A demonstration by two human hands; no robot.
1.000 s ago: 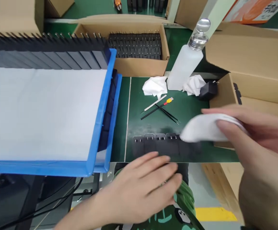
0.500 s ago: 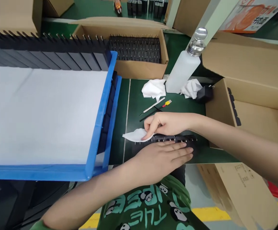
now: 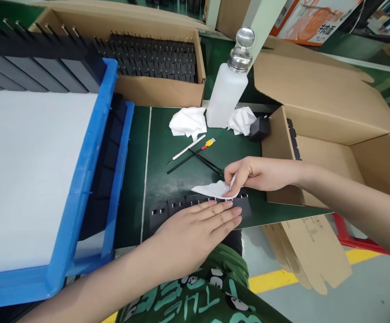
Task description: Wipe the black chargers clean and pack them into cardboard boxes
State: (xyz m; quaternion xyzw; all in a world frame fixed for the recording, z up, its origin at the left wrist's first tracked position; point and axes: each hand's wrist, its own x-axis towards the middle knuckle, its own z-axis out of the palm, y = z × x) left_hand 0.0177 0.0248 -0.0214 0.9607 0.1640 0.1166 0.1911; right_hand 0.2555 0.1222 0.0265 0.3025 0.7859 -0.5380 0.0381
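Note:
A row of black power adapters (image 3: 176, 204) with metal pins lies along the front edge of the green table. Across the row my left hand (image 3: 203, 224) rests flat, fingers stretched out, covering part of it. My right hand (image 3: 244, 177) pinches a white cloth (image 3: 211, 189) and presses it against the adapters' upper side near the row's right end. Just behind the cloth are black tweezers (image 3: 206, 162), a white pen-like tool (image 3: 188, 149) and a short black cable with a yellow plug (image 3: 209, 143).
A white pump bottle (image 3: 227, 94) stands between two crumpled tissues (image 3: 188, 122). One loose adapter (image 3: 259, 128) sits beside the open cardboard box (image 3: 279, 148) at right. At left are blue trays (image 3: 77, 179); behind, a carton (image 3: 161, 92) is packed with adapters.
My right hand has slid the cloth rightward along the row, uncovering the adapters at its left end. My left hand stays flat on them. The view has shifted to the right.

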